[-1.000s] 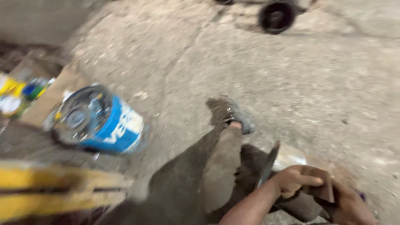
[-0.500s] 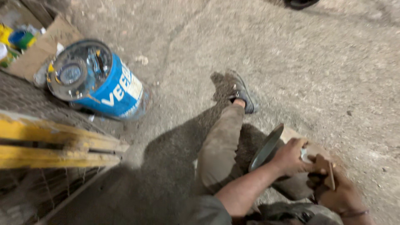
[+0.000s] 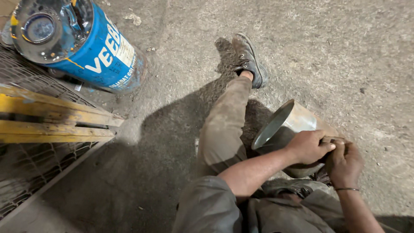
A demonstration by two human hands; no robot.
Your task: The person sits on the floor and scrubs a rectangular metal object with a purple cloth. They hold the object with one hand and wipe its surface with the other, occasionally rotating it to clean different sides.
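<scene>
I sit on a concrete floor [image 3: 327, 47] with one leg stretched out. A bare metal cylinder [image 3: 290, 122], open at one end, lies across my lap at the lower right. My left hand [image 3: 308, 147] rests on top of the cylinder and grips its side. My right hand [image 3: 343, 163] is curled just beside it, fingertips touching the left hand on the cylinder's wall. What the right fingers pinch is hidden.
A blue drum [image 3: 82, 43] with a dirty lid stands tilted at the upper left. A yellow metal frame [image 3: 51, 121] over wire mesh [image 3: 30, 168] fills the left side. My shoe [image 3: 250, 58] points away across the floor.
The view has swung down and closer, so the drum slid to the upper left. The cylinder has turned to show more of its side, and both hands have closed together on it.
</scene>
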